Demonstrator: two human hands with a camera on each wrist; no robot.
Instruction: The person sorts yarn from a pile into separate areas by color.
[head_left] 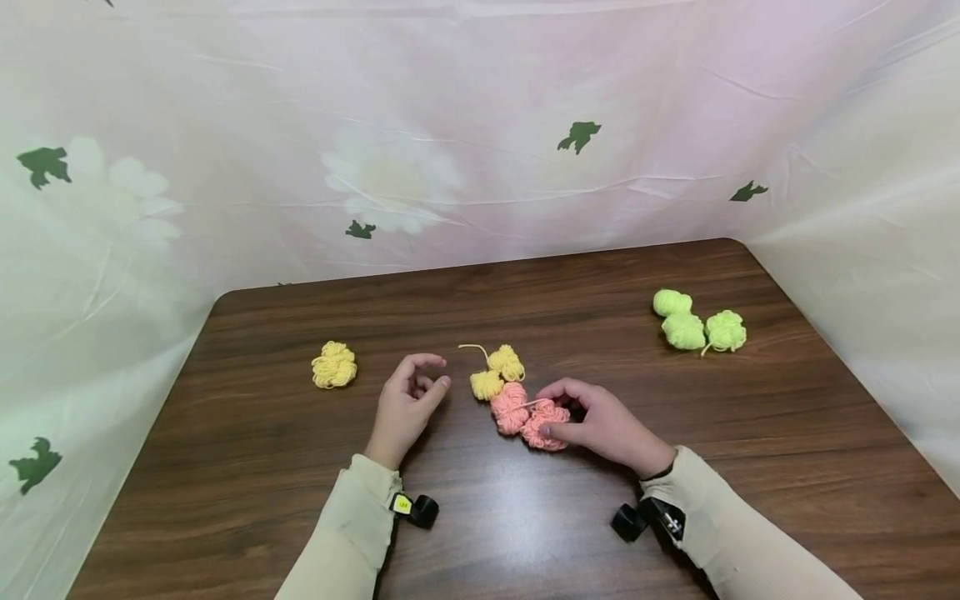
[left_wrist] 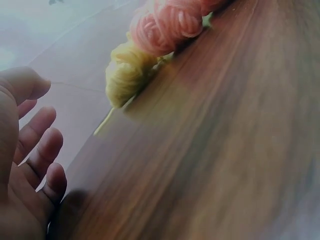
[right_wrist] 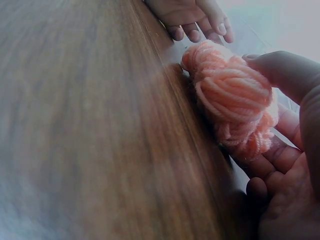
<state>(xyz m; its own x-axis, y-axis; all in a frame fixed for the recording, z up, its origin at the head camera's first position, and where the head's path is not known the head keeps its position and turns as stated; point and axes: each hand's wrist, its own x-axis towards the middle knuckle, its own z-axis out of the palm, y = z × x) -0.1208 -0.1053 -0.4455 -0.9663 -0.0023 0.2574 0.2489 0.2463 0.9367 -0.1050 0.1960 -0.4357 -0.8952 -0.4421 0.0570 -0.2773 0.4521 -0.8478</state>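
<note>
In the head view my right hand (head_left: 603, 421) grips the right-hand pink yarn ball (head_left: 546, 427) between thumb and fingers. A second pink yarn ball (head_left: 509, 408) sits against it on the left, with a strand of yarn across them. Just behind are two small yellow yarn balls (head_left: 487, 385), one trailing a loose yarn end. My left hand (head_left: 405, 404) is held to the left of these balls, fingers loosely bent and holding nothing. From the right wrist, the thumb presses the top of the pink ball (right_wrist: 235, 95) and the fingers curl beneath it.
Another yellow yarn bundle (head_left: 334, 365) lies on the left of the dark wooden table (head_left: 262, 467). Three lime-green yarn balls (head_left: 683, 331) rest together at the back right. A floral cloth (head_left: 465, 150) hangs behind the table's far edge and along its sides.
</note>
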